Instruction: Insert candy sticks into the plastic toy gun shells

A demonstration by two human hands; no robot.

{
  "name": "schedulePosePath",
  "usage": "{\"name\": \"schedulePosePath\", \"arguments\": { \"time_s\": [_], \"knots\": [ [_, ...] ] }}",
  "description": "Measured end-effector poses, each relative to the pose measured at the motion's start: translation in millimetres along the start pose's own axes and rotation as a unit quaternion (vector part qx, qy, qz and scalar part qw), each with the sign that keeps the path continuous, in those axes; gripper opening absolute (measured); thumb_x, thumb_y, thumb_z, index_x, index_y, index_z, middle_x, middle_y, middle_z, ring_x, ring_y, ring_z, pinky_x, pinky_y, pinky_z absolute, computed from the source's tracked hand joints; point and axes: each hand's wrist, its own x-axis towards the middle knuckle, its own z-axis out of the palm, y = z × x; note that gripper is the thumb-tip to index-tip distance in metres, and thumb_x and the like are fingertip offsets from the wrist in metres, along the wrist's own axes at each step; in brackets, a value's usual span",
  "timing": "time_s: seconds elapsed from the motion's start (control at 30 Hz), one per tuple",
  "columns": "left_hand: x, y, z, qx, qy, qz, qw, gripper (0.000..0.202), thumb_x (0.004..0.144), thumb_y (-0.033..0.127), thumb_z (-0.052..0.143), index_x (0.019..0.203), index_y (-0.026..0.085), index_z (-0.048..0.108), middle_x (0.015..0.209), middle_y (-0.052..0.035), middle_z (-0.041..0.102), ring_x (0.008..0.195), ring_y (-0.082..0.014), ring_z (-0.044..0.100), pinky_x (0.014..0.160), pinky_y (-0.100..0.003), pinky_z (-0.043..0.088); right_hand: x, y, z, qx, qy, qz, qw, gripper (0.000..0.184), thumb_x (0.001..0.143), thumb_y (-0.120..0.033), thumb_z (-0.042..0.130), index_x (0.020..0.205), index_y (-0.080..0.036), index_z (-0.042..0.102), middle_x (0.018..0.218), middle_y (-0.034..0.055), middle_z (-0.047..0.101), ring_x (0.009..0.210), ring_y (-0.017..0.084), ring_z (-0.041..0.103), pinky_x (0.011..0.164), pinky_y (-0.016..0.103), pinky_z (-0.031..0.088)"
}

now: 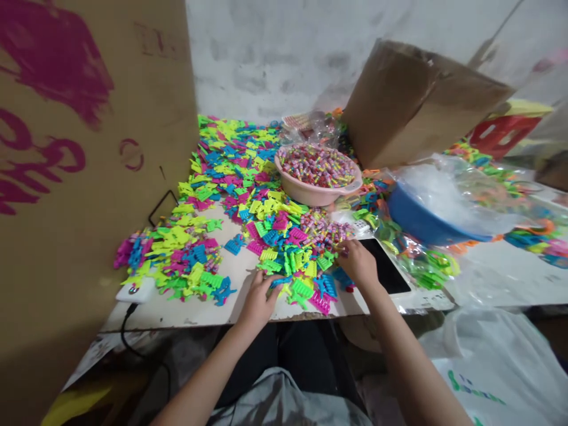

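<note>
My left hand (pixel 260 300) is at the table's front edge, thumb and fingers closed on a small blue plastic piece (pixel 281 281). To its right, my right hand (pixel 358 261) reaches the edge of a loose heap of small pink-and-yellow wrapped pieces (pixel 326 229). Its fingertips are pinched together; whatever is between them is too small to make out. Between the hands lies a pile of comb-like plastic pieces (pixel 302 289) in green, yellow, pink and blue. A dark tablet (pixel 386 266) with a white frame lies beside my right hand.
Behind the pile stands a pink basin (pixel 306 192) full of small wrapped pieces. At the right are a blue basin (pixel 421 216) with clear plastic bags and a tilted cardboard box (pixel 399 112). A large carton (pixel 102 236) walls the left side, near a white socket block (pixel 136 291).
</note>
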Motion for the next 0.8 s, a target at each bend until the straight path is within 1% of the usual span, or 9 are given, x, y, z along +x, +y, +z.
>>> {"name": "schedulePosePath", "arguments": {
  "time_s": [0.1, 0.27, 0.33, 0.43, 0.47, 0.53, 0.6, 0.7, 0.8],
  "knots": [
    [3, -1, -7.1, 0.003, 0.005, -0.006, 1.000, 0.025, 0.088, 0.039, 0.053, 0.092, 0.020, 0.070, 0.108, -0.0132, 0.065, 0.111, -0.0303, 0.060, 0.099, -0.046, 0.049, -7, 7, -10, 0.059, 0.054, 0.034, 0.996, 0.014, 0.071, -0.032, 0.062, 0.078, -0.020, 0.062, 0.076, 0.0077, 0.066, 0.070, 0.024, 0.062, 0.060, 0.031, 0.040],
    [2, 5, -29.5, -0.009, -0.038, -0.009, 0.999, 0.027, 0.088, 0.043, 0.051, 0.077, 0.021, 0.062, 0.083, -0.0054, 0.069, 0.088, -0.0235, 0.066, 0.086, -0.036, 0.052, -38, 5, -28, 0.226, 0.089, 0.077, 0.967, 0.024, 0.078, -0.045, 0.054, 0.082, -0.023, 0.047, 0.059, -0.0018, 0.057, 0.049, 0.017, 0.056, 0.051, 0.029, 0.045],
    [-1, 7, -38.2, -0.008, -0.050, -0.014, 0.999, 0.026, 0.088, 0.044, 0.053, 0.079, 0.021, 0.061, 0.084, -0.0039, 0.070, 0.086, -0.0222, 0.066, 0.083, -0.033, 0.051, -55, -3, -30, 0.374, 0.057, 0.104, 0.920, 0.020, 0.078, -0.039, 0.057, 0.079, -0.024, 0.043, 0.054, -0.0059, 0.053, 0.043, 0.014, 0.052, 0.047, 0.026, 0.044],
    [-4, 13, -47.1, -0.031, -0.048, -0.060, 0.997, 0.029, 0.086, 0.049, 0.056, 0.075, 0.022, 0.057, 0.075, -0.0018, 0.067, 0.078, -0.0213, 0.065, 0.075, -0.032, 0.051, -81, -21, -26, 0.583, -0.041, 0.174, 0.792, 0.025, 0.072, -0.030, 0.069, 0.073, -0.023, 0.045, 0.053, -0.0069, 0.052, 0.045, 0.012, 0.050, 0.045, 0.022, 0.041],
    [-5, 17, -49.0, -0.069, -0.051, -0.088, 0.992, 0.032, 0.085, 0.052, 0.058, 0.074, 0.022, 0.056, 0.072, -0.0009, 0.067, 0.076, -0.0210, 0.065, 0.073, -0.032, 0.051, -88, -28, -23, 0.613, -0.081, 0.193, 0.762, 0.027, 0.072, -0.031, 0.072, 0.073, -0.023, 0.046, 0.055, -0.0062, 0.053, 0.046, 0.011, 0.051, 0.045, 0.022, 0.041],
    [-7, 29, -51.5, -0.177, -0.073, -0.150, 0.970, 0.036, 0.079, 0.057, 0.063, 0.077, 0.021, 0.056, 0.074, -0.0002, 0.068, 0.075, -0.0206, 0.067, 0.073, -0.031, 0.052, -99, -43, -19, 0.636, -0.149, 0.204, 0.729, 0.034, 0.075, -0.037, 0.076, 0.072, -0.022, 0.045, 0.057, -0.0052, 0.054, 0.050, 0.011, 0.052, 0.047, 0.021, 0.042],
    [-11, 45, -52.8, -0.281, -0.105, -0.206, 0.931, 0.042, 0.073, 0.059, 0.071, 0.084, 0.021, 0.058, 0.080, -0.0010, 0.070, 0.075, -0.0202, 0.069, 0.071, -0.031, 0.054, -108, -59, -16, 0.627, -0.198, 0.176, 0.732, 0.037, 0.079, -0.044, 0.076, 0.074, -0.022, 0.046, 0.058, -0.0048, 0.055, 0.051, 0.011, 0.053, 0.049, 0.022, 0.043],
    [-18, 67, -52.8, -0.359, -0.120, -0.257, 0.889, 0.046, 0.067, 0.054, 0.078, 0.090, 0.019, 0.058, 0.085, -0.0027, 0.072, 0.072, -0.0191, 0.070, 0.062, -0.027, 0.053, -117, -79, -18, 0.593, -0.223, 0.104, 0.767, 0.031, 0.083, -0.048, 0.073, 0.094, -0.023, 0.058, 0.065, -0.0032, 0.060, 0.057, 0.013, 0.057, 0.054, 0.024, 0.047],
    [-24, 77, -52.1, -0.356, -0.123, -0.234, 0.896, 0.036, 0.071, 0.046, 0.077, 0.087, 0.018, 0.059, 0.073, 0.0002, 0.067, 0.065, -0.0150, 0.065, 0.058, -0.023, 0.049, -124, -90, -26, 0.539, -0.184, 0.043, 0.821, 0.030, 0.092, -0.047, 0.063, 0.112, -0.024, 0.063, 0.079, 0.0016, 0.066, 0.069, 0.016, 0.062, 0.064, 0.028, 0.052]
  ]
}}
